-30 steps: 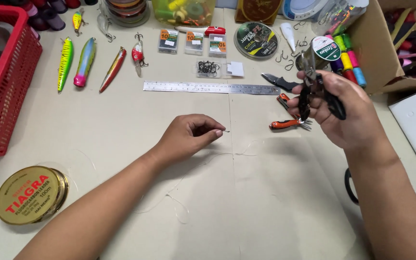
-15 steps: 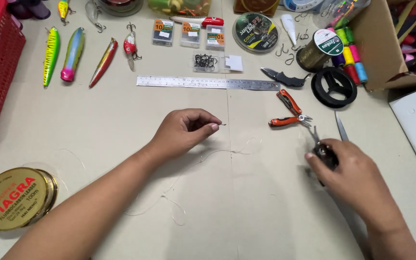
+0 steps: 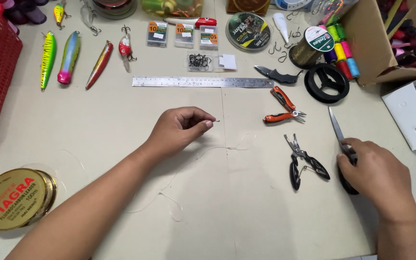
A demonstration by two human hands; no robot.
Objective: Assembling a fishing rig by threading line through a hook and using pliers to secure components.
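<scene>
Bare table (image 3: 246, 207) lies open between both hands; black pliers (image 3: 304, 161) and ruler (image 3: 202, 82) border it.

Black pliers (image 3: 304, 161) down, knife (image 3: 339, 132) gripped.

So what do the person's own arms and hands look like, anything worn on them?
Both are bare. The left hand and its forearm show no sleeve, glove, watch or ring. The right hand is likewise uncovered, with no jewellery or wristband in view. The nails look short and unpainted. Nothing is worn as far up the arms as the picture reaches.

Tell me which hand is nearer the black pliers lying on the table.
Right. The right hand rests just beside the black pliers, on a knife; the left hand is well away.
</scene>
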